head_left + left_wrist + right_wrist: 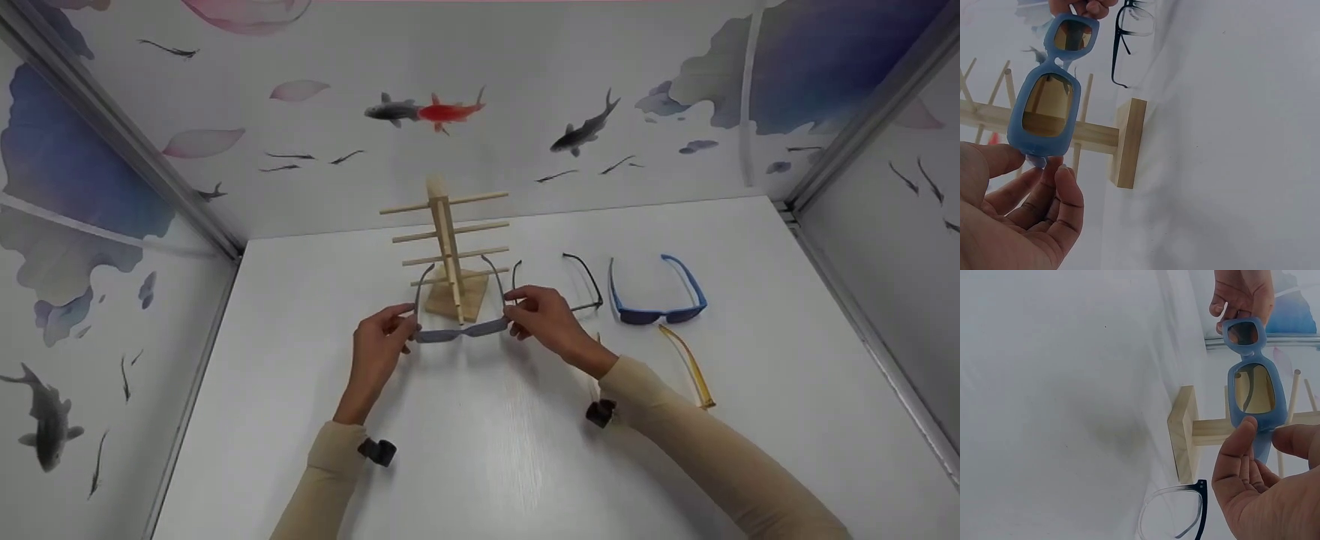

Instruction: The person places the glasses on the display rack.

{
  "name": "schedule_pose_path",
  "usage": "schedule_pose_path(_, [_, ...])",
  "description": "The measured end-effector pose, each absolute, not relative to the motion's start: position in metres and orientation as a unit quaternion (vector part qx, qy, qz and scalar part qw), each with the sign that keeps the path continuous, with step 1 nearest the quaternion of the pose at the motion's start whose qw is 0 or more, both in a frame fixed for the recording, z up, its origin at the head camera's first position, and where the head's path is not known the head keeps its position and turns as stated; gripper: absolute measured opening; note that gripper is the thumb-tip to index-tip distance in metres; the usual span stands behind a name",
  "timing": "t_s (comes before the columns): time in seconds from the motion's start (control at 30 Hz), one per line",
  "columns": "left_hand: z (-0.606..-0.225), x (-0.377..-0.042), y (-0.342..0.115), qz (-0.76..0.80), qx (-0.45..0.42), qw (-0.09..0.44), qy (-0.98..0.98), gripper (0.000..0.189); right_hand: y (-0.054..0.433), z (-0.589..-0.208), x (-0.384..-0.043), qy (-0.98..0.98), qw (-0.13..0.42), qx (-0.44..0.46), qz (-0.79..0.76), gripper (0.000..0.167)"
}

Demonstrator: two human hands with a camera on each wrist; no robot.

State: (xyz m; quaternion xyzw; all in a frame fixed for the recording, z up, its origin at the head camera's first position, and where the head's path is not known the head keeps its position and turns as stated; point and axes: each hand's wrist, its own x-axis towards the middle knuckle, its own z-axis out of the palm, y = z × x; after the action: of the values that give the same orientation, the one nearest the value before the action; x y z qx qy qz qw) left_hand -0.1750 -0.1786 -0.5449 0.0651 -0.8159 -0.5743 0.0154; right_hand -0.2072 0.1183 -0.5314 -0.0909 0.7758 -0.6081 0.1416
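Blue-grey sunglasses (439, 337) with brownish lenses are held up by both hands, their temples spread and pointing away. My left hand (379, 341) pinches the left end of the frame between thumb and fingers; in the left wrist view that hand (1022, 216) grips it near the hinge. At the opposite hinge, the thumb and fingers of my right hand (546, 319) pinch the frame, as the right wrist view of the hand (1264, 486) also shows. Directly behind the sunglasses stands a wooden display rack (444, 232) with several horizontal pegs, its lower part between the two temples.
Black-framed glasses (599, 303) lie right of the rack, partly behind my right hand. Blue sunglasses (637, 317) rest farther right. Yellow-framed glasses (694, 367) are partly hidden under the right forearm. Printed panels (510, 67) wall in the white table (480, 465) at the back and sides.
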Motion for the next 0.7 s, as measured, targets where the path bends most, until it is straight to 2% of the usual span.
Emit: schedule_pose_path(0.7, [-0.548, -0.195, -0.179, -0.585, 0.069, 0.03, -0.808, 0.029, 0.113, -0.533, -0.227, 0.772, 0.141, -0.075, -0.615, 0.039])
